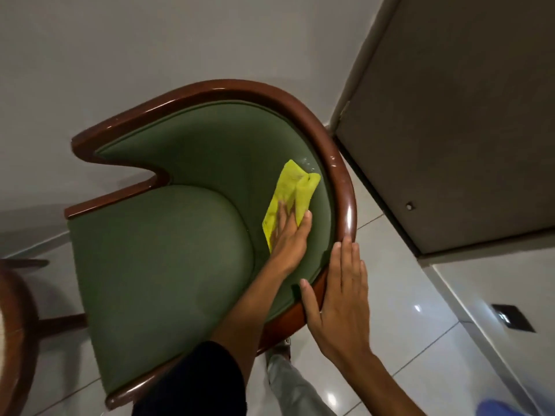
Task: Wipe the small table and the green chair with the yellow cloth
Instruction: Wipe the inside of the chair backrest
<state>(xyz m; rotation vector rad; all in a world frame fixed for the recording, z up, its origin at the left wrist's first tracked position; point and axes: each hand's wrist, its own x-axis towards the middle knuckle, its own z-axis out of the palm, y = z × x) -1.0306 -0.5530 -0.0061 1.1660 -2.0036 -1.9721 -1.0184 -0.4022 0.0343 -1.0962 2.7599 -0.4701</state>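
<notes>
The green chair [162,265] has a padded seat, a curved green backrest and a glossy brown wooden rim [345,187]. The yellow cloth [291,187] lies folded against the inside of the backrest on the right. My left hand [289,235] presses on the cloth's lower half, thumb along its edge. A few wet drops show on the fabric just above the cloth. My right hand [339,295] lies on the wooden rim at the chair's right side, fingers stretched along the wood and thumb on the inner edge.
A round wooden-framed piece of furniture [15,325] is cut off at the left edge. A dark door panel [450,130] stands close behind the chair on the right. There is pale tiled floor [420,340] around, a black wall plate [513,318], and my grey trouser leg [294,385] below.
</notes>
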